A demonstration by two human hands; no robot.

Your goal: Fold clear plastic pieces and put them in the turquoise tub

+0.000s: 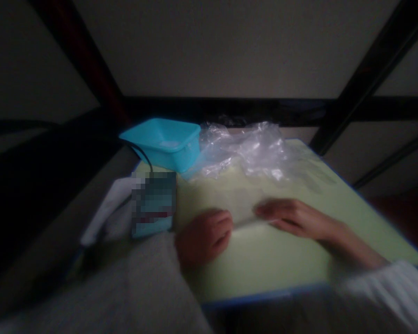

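My left hand (pixel 205 235) rests on the pale green table top (pixel 271 260) with its fingers curled, touching the left end of a thin clear plastic sheet (pixel 245 211). On the sheet's right end lies my right hand (pixel 292 218), fingers flat and pointing left. The picture is dim and blurred, so I cannot tell whether either hand pinches the sheet or only presses on it. A crumpled heap of clear plastic bags (pixel 247 150) lies just behind the hands.
A turquoise plastic tub (pixel 165 141) stands at the back left with a black cable beside it. A phone-like device (pixel 153 204) lies left of my left hand, next to white cloth (pixel 104 211). Dark bars frame the table.
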